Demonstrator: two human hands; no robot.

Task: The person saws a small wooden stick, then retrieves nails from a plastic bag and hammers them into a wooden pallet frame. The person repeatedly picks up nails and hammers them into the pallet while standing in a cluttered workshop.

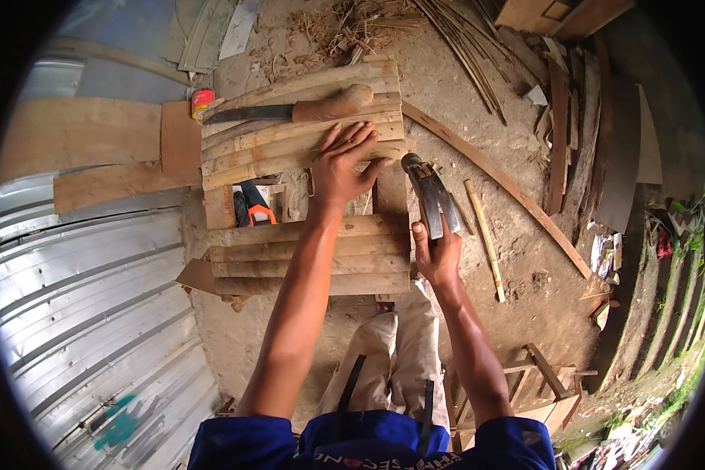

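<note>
My left hand [343, 163] lies flat on the upper panel of split bamboo slats [243, 157], its fingers stretched out and its thumb pointing toward the panel's right end. In my right hand [440, 257] is a claw hammer [427, 194], gripped close below its head. The hammer head stands just off the panel's right end. A big knife [333, 106] with a dark blade and a wooden handle rests across the slats, beyond my left fingers. Nearer to me is a second set of slats [313, 262], partly covered by my left forearm.
An orange and black tool [260, 213] shows in the gap between the slats. A red can [202, 102] stands at the left. Along the right lie a long wooden strip [509, 196] and a short stick [486, 239]. Corrugated metal sheets [94, 298] fill the left side.
</note>
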